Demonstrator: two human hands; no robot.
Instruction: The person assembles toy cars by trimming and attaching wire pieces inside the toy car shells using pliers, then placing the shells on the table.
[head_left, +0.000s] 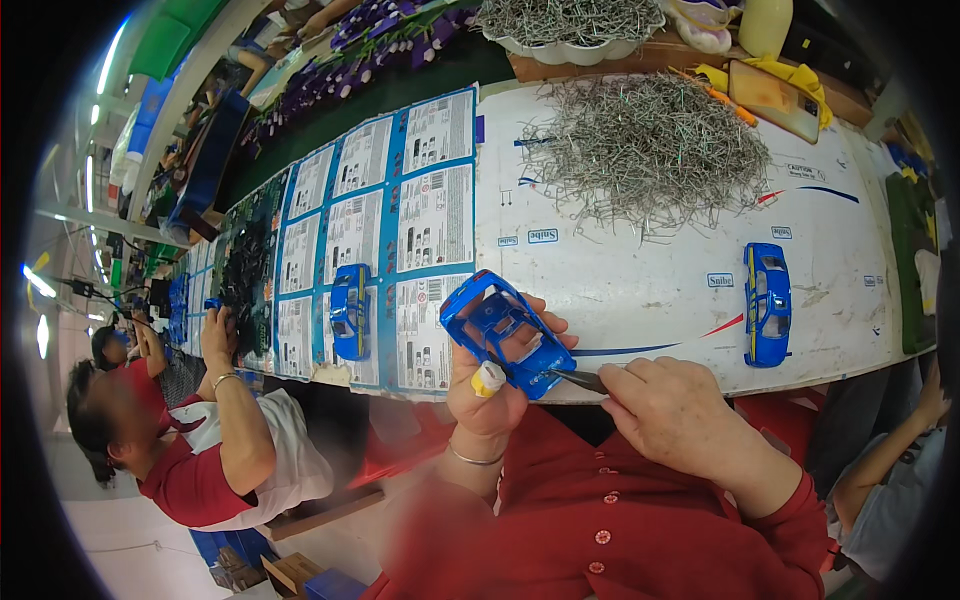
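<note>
Lower centre: tip of the dark tool [578, 378] hidden inside the blue toy car shell [497, 328] | right hand [668, 408] — fingertips curled under, grip unseen | top edge: white tray [570, 48] cut off | lower left: co-worker [190, 440] — face blurred

Car shell [497, 330] in left hand [490, 385]; wire pile [645, 150] behind; 2nd car [767, 303] right on table [640, 280].
</note>
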